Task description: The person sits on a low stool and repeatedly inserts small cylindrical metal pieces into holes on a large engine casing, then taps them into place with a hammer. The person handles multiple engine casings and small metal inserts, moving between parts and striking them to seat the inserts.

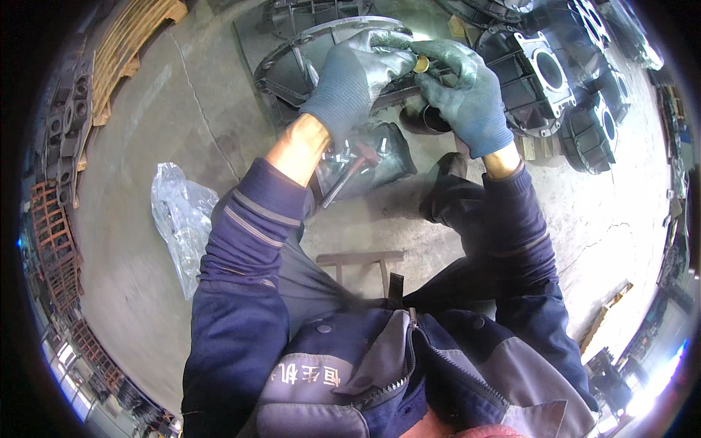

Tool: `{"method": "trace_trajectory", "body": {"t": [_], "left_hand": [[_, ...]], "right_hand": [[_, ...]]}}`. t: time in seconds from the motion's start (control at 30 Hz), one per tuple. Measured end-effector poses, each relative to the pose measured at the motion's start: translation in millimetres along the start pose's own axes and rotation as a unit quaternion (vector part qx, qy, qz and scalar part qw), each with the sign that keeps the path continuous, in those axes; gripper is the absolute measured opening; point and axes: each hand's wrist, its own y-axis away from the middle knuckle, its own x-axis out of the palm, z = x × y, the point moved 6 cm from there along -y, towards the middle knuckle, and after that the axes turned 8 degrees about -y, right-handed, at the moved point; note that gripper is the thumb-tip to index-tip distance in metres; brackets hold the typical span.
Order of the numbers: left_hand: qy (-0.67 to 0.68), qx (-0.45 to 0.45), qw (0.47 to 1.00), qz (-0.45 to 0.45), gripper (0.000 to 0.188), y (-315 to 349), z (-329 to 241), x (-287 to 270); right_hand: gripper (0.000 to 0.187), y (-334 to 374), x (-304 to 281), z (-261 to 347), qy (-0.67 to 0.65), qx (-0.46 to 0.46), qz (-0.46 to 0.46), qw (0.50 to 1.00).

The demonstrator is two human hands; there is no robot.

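Both my hands wear grey-blue work gloves and meet over a large dark metal casting with a round flange. Between their fingertips is a small brass-coloured round piece. My right hand has its thumb and fingers closed around the piece. From the other side, my left hand is closed, its fingers pinched against the same piece. Just below, a hammer rests on a clear plastic bag with several small shiny metal parts. A dark cylindrical object is partly hidden under my right hand.
Several dark machined housings with round bores stand at the right. A crumpled clear plastic bag lies on the floor at the left. Wooden pallets are at the far left. A low metal frame is between my legs.
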Motion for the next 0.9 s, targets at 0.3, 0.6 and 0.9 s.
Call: {"method": "trace_trajectory", "body": {"t": [0.3, 0.6, 0.9], "left_hand": [[-0.223, 0.049, 0.973, -0.036, 0.035, 2.2, -14.2, 9.4], [-0.174, 0.168, 0.963, -0.117, 0.028, 6.2, -25.1, 3.8], [0.131, -0.114, 0.984, 0.042, 0.032, 17.4, -2.5, 3.4]], "right_hand": [[0.041, 4.8, 5.7, -10.8, 0.023, 0.073, 0.011, 0.997], [0.041, 3.6, 6.6, -17.6, -0.085, 0.106, -0.015, 0.991], [0.039, 2.2, 2.1, -3.4, -0.159, 0.120, -0.018, 0.980]]}}
